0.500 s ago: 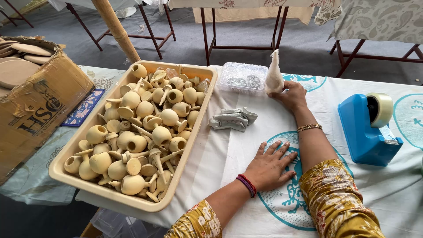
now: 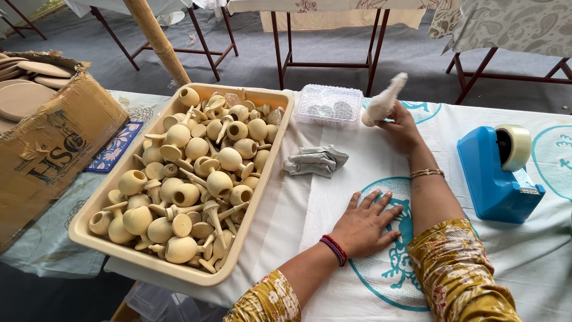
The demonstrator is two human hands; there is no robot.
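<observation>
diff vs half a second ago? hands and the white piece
The right hand has tipped the white cone-shaped piece over: its point stood nearly straight up, and now leans up and to the right. Still gripped at its base. The left hand stays flat on the cloth; tray, grey rag and tape dispenser unchanged.

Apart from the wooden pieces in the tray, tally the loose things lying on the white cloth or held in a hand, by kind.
Clear plastic box: 1
Grey rag: 1
Blue tape dispenser: 1
White wad in the right hand: 1
Total: 4
</observation>
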